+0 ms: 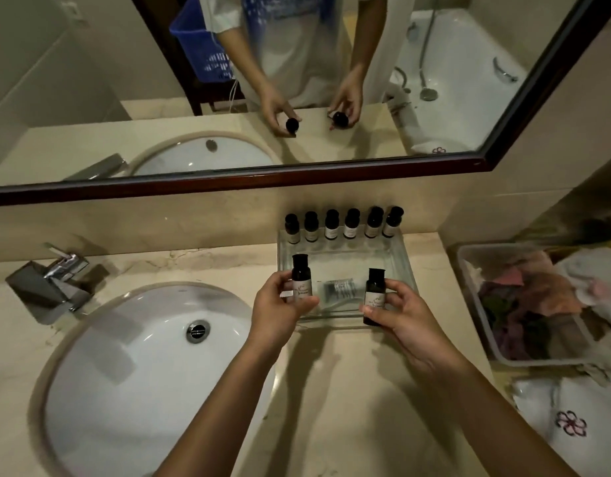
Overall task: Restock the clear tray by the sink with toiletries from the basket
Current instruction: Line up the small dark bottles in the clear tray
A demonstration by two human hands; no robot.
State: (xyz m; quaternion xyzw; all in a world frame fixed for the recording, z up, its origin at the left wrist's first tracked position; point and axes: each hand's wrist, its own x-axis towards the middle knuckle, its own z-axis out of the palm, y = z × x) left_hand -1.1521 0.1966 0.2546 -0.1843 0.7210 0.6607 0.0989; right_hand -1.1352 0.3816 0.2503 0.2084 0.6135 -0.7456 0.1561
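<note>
A clear tray (405,261) sits on the counter against the wall, right of the sink. Several small dark bottles with white labels (331,224) stand in a row along its back edge. A flat clear packet (338,291) lies in the tray's front part. My left hand (280,313) holds a small dark bottle (301,277) upright over the tray's front left. My right hand (405,316) holds a second dark bottle (374,296) upright over the tray's front right edge. A blue basket (201,49) shows only in the mirror, hanging at my arm.
A round white sink (125,356) with a chrome tap (53,282) fills the left. At the right stands a plastic bin (486,325) full of crumpled cloths, with a white flower-printed bag (572,425) in front. The mirror (228,182) spans the wall above.
</note>
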